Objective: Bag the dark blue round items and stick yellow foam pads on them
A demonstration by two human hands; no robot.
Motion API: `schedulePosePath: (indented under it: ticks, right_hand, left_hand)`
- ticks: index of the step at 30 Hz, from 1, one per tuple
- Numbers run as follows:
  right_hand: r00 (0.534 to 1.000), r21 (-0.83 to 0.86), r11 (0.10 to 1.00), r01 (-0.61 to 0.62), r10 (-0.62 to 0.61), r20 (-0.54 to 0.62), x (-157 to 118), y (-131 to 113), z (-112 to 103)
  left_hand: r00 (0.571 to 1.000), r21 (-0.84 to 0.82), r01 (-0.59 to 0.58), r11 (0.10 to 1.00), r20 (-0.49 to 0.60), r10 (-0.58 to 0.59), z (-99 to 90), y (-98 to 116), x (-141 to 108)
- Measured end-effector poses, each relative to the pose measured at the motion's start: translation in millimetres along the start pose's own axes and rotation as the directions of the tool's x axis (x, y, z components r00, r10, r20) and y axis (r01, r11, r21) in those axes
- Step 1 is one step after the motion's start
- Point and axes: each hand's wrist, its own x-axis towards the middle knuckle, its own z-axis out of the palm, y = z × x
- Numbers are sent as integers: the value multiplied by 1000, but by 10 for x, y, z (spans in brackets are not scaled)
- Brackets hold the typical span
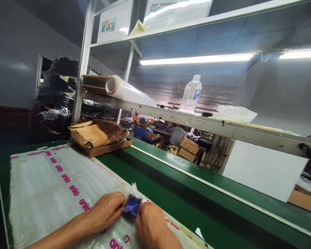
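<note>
My left hand (106,211) and my right hand (151,224) meet at the near edge of the bench. Between their fingertips they pinch a small blue item in a clear plastic wrapper (132,203); a corner of the wrapper sticks up above it. Both hands rest over a stack of clear plastic bags (52,183) printed with pink lettering, which lies flat on the green work surface (155,180).
An open cardboard box with crumpled brown paper (98,136) sits at the back left. On the metal shelf rail (223,128) lie a roll of stretch film (126,91), a water bottle (191,94) and a white bag (234,113). Cartons show beyond.
</note>
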Motion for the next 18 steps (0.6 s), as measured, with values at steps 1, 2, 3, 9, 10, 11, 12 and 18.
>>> schedulePosePath:
  ticks: [1, 2, 3, 9, 10, 11, 12, 18]
  right_hand:
    - [998, 90, 994, -69, 68, 5, 10, 25, -68]
    - [992, 185, 975, -126, 125, 17, 19, 65, -138]
    - [985, 279, 945, -171, 166, 39, 27, 116, -209]
    - [961, 602, 753, -266, 252, 111, -47, 473, -529]
    - [963, 613, 747, -257, 253, 95, -88, 513, -541]
    - [964, 615, 749, -248, 254, 79, -135, 542, -538]
    - [964, 610, 755, -242, 257, 65, -185, 562, -523]
    - [954, 548, 804, -233, 299, -33, -432, 613, -415]
  left_hand:
    - [998, -63, 59, 996, -5, -60, -27, 37, 33]
    - [993, -119, 119, 986, -9, -121, -53, 75, 76]
    - [984, -168, 173, 970, -12, -178, -80, 113, 126]
    - [945, -325, 294, 899, -40, -323, -276, 346, 352]
    - [944, -325, 289, 901, -56, -324, -294, 389, 350]
    - [945, -318, 282, 905, -71, -320, -302, 432, 336]
    - [946, -309, 275, 911, -83, -313, -299, 473, 315]
    - [955, -312, 219, 924, -123, -269, -215, 622, 175]
